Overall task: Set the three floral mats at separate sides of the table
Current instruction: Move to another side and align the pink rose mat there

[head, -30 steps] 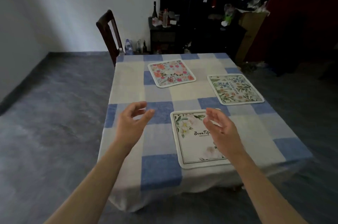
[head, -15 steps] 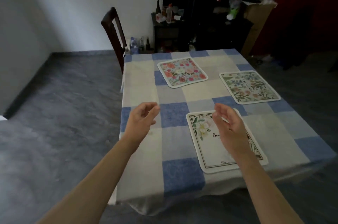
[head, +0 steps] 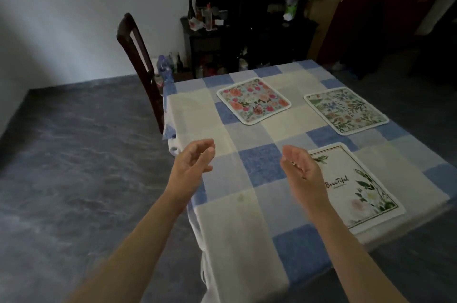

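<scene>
Three floral mats lie flat on the blue-and-cream checked table. A pink-rose mat sits near the far edge. A green-and-blue flowered mat lies toward the right side. A white mat with the word "Beautiful" rests at the near edge. My left hand hovers above the table's left edge, fingers curled and apart, holding nothing. My right hand hovers over the white mat's left corner, open and empty, covering part of it.
A dark wooden chair stands at the table's far left corner, with bottles on the floor behind it. A dark cabinet with bottles and clutter stands against the back wall. Grey floor spreads to the left.
The view has swung left, so the table and mats now sit further right in view. Both hands stay raised and empty; my right hand has shifted off the white mat toward its left corner.
</scene>
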A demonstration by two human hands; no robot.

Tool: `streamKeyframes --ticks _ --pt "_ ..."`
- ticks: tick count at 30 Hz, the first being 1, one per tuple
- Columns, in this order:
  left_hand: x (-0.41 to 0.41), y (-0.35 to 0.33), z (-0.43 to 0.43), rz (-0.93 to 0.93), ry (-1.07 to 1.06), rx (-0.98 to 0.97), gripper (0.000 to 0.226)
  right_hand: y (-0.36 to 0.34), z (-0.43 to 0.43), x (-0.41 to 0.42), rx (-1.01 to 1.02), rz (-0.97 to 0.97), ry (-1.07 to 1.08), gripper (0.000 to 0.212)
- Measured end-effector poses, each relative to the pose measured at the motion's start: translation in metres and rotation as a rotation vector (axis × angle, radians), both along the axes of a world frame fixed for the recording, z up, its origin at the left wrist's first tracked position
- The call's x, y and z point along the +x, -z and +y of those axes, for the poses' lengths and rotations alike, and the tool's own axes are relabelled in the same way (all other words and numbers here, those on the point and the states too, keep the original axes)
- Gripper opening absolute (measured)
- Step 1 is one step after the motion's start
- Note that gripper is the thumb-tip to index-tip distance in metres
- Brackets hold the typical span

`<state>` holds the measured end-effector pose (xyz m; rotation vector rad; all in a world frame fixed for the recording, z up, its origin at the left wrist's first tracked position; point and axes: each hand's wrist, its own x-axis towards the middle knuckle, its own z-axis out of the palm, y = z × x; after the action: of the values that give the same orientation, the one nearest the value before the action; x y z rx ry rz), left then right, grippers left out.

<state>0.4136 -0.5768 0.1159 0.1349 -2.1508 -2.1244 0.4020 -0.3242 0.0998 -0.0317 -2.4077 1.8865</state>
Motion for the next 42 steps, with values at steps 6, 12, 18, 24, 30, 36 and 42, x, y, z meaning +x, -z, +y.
streamKeyframes --ticks 6,12,18,24,30,36,42 --pt "-0.002 0.001 -0.099 0.003 0.078 0.017 0.026 -0.013 -0.116 0.024 0.048 0.008 0.019 0.035" --pt "-0.033 -0.012 -0.153 0.015 0.093 0.021 0.026 -0.039 -0.162 0.008 0.172 0.049 0.058 0.036" --pt "-0.076 0.002 -0.176 -0.041 0.131 -0.038 0.03 -0.025 -0.189 -0.037 0.179 0.069 0.148 0.033" --pt "-0.158 0.002 -0.2 -0.027 0.201 -0.181 0.034 0.002 -0.214 -0.101 0.149 0.048 0.226 0.038" --pt "-0.244 -0.005 -0.217 -0.009 0.224 -0.201 0.044 -0.009 -0.231 -0.173 0.138 0.1 0.328 0.029" --pt "-0.31 0.019 -0.222 -0.046 0.341 -0.209 0.026 0.01 -0.24 -0.215 0.209 -0.001 0.423 0.033" --pt "-0.395 0.014 -0.252 -0.009 0.501 -0.213 0.026 0.008 -0.278 -0.261 0.252 0.014 0.626 0.034"
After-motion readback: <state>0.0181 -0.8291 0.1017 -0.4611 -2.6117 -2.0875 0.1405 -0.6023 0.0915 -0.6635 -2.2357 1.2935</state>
